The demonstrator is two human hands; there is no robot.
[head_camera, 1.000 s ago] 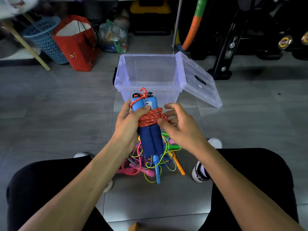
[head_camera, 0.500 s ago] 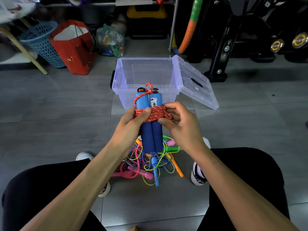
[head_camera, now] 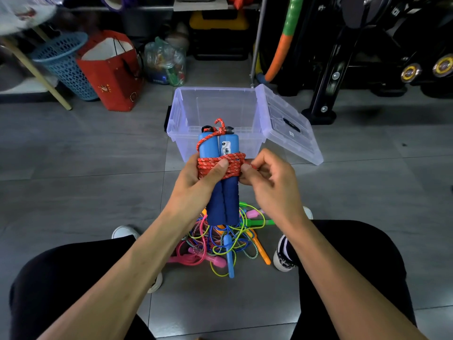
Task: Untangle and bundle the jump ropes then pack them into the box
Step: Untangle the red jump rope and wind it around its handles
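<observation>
holding the two blue handles [head_camera: 221, 177] upright and side by side, the left hand [head_camera: 196, 182] is curled round them with its thumb pressed on the red rope [head_camera: 220, 165] wound about their middle. the right hand [head_camera: 267, 177] pinches the rope's loose end just beside the coils.

if that pinch slips before the end is tucked, the turns will likely spring loose and the bundle will have to be wound again. a weaker thumb would probably let the coils slide down the smooth upper part of the handles. a short loop stands up at the top and could snag on the box rim.

the clear box [head_camera: 179, 114] sits open on the floor just beyond the hands, and looks empty. its lid [head_camera: 289, 123] leans out to the right, so the left and near edges give freer entry. below the hands lies the tangled pile [head_camera: 220, 244] of other ropes between the shoes, near enough for a dropped end to catch in it.
</observation>
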